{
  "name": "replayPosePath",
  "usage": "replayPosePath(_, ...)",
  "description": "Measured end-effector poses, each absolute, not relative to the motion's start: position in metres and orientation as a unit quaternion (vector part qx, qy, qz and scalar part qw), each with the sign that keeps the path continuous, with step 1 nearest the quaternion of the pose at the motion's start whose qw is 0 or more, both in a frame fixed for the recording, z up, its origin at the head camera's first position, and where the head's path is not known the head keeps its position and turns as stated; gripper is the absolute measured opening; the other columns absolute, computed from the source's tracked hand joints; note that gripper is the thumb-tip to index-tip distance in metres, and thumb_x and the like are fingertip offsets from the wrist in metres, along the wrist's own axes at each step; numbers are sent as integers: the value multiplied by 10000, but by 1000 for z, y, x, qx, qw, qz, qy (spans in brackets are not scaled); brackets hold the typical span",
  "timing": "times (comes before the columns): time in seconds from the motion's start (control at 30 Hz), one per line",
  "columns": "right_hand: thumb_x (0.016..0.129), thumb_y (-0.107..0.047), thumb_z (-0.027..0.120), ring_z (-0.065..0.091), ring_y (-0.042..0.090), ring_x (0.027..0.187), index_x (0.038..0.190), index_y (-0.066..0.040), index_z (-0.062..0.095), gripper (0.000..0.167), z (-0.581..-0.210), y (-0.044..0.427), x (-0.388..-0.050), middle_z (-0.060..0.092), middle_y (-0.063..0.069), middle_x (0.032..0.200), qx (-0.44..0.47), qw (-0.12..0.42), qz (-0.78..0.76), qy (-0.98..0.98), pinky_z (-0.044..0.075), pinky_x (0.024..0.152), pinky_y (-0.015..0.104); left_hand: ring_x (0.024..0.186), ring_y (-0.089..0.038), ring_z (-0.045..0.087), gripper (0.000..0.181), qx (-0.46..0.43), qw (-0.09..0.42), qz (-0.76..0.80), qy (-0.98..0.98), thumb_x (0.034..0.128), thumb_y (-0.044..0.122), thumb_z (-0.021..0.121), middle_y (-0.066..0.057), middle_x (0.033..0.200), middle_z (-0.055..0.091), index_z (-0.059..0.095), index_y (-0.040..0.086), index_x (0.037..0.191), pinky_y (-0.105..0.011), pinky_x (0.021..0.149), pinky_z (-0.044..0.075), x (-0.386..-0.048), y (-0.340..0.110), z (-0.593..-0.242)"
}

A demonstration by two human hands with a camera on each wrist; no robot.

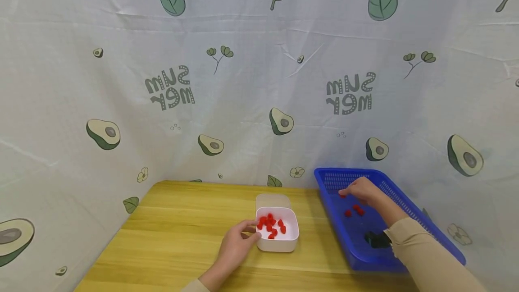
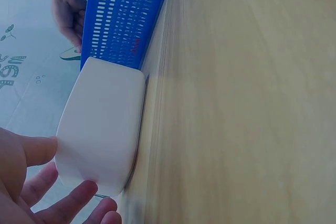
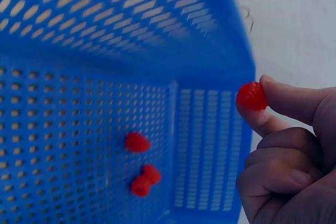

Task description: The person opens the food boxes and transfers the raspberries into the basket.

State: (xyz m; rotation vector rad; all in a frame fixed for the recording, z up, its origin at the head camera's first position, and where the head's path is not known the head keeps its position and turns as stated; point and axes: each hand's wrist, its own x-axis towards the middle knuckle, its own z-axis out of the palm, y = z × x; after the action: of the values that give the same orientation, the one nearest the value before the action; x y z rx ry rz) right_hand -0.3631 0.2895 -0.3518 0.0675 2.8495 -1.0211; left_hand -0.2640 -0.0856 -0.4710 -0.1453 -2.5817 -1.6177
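Observation:
A small white box [image 1: 277, 244] with its lid folded back holds several red berry-like pieces [image 1: 269, 227]. At its left side is my left hand [image 1: 238, 243], thumb and fingers touching the wall; the left wrist view shows these fingers [image 2: 71, 203] against the box [image 2: 102, 124]. Over the blue basket [image 1: 340, 233], my right hand [image 1: 366, 193] pinches one red berry [image 3: 252, 96] between thumb and index finger, the other fingers curled. Below it, several more red berries [image 3: 137, 142] lie on the basket floor.
A dark object [image 1: 377, 239] lies in the near part of the basket, partly hidden by the right sleeve [image 1: 430, 256]. The wooden table [image 1: 174, 229] extends left of the box. A printed curtain [image 1: 251, 80] hangs behind.

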Motion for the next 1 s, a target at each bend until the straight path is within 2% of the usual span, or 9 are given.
replayPosePath(0.07, 907, -204, 728, 273, 75, 445, 572, -178, 388, 478, -354, 294, -362, 276, -77, 523, 25, 57, -335, 940, 269, 468, 240, 878, -153, 614, 321, -48, 46, -529, -846, 909, 237, 748, 1, 1069, 711, 703, 166, 1218, -344, 736, 520, -264, -86, -472)
replayPosePath(0.17, 903, -188, 725, 272, 75, 444, 567, -163, 434, 446, -358, 300, -362, 283, -74, 509, 32, 60, -333, 940, 265, 462, 237, 879, -155, 615, 319, -47, 45, -528, -847, 910, 236, 746, 5, 1065, 709, 702, 167, 1218, -344, 734, 518, -263, -86, -472)
replayPosePath(0.3, 895, -180, 726, 278, 69, 436, 556, -166, 407, 465, -365, 310, -364, 289, -77, 489, 35, 63, -323, 944, 269, 447, 226, 888, -159, 616, 320, -45, 42, -528, -847, 914, 240, 743, 12, 1065, 705, 700, 170, 1223, -343, 738, 524, -263, -86, -472)
replayPosePath(0.4, 890, -182, 724, 278, 64, 430, 562, -194, 319, 522, -370, 318, -366, 283, -79, 484, 35, 69, -312, 947, 274, 438, 220, 895, -165, 614, 325, -44, 39, -530, -846, 916, 243, 741, 14, 1066, 703, 698, 169, 1230, -348, 742, 525, -263, -85, -471)
replayPosePath(0.63, 893, -186, 722, 287, 69, 461, 595, -178, 332, 491, -377, 332, -370, 294, -66, 522, 60, 96, -302, 947, 289, 453, 215, 891, -166, 614, 330, -45, 40, -530, -846, 919, 245, 737, 14, 1062, 703, 696, 163, 1236, -348, 742, 528, -263, -85, -469)
replayPosePath(1.0, 880, -219, 729, 278, 69, 448, 567, -181, 331, 507, -378, 334, -364, 282, -72, 495, 59, 98, -286, 951, 273, 447, 214, 877, -160, 618, 324, -51, 44, -530, -845, 919, 234, 735, 12, 1054, 704, 696, 164, 1233, -343, 734, 527, -265, -85, -472)
